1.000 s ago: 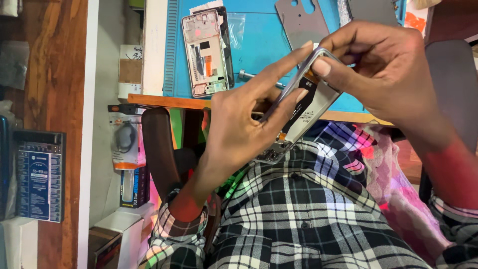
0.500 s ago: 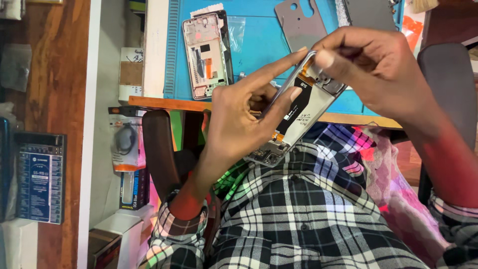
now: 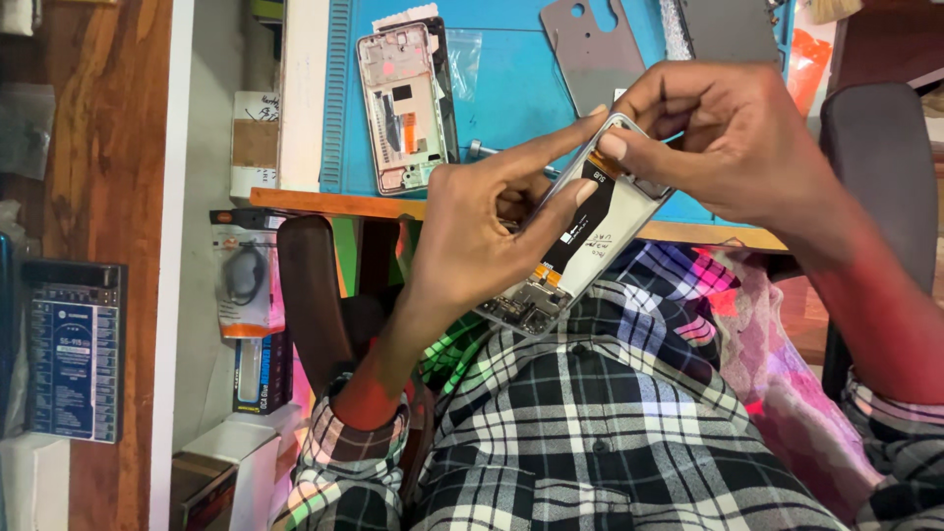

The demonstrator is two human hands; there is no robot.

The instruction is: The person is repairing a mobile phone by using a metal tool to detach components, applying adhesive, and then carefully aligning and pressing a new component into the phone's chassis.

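the left hand [image 3: 472,236] is cradling an opened phone frame [image 3: 580,231] above the lap, just off the tabletop [image 3: 511,98], while the right hand [image 3: 728,138] is pinching its top corner. it is looking light, thin and fragile, so gripping the rim seems safest.

A phone repair workshop: blue work mat [image 3: 511,88], opened phone frame [image 3: 405,108], loose back covers [image 3: 595,49].
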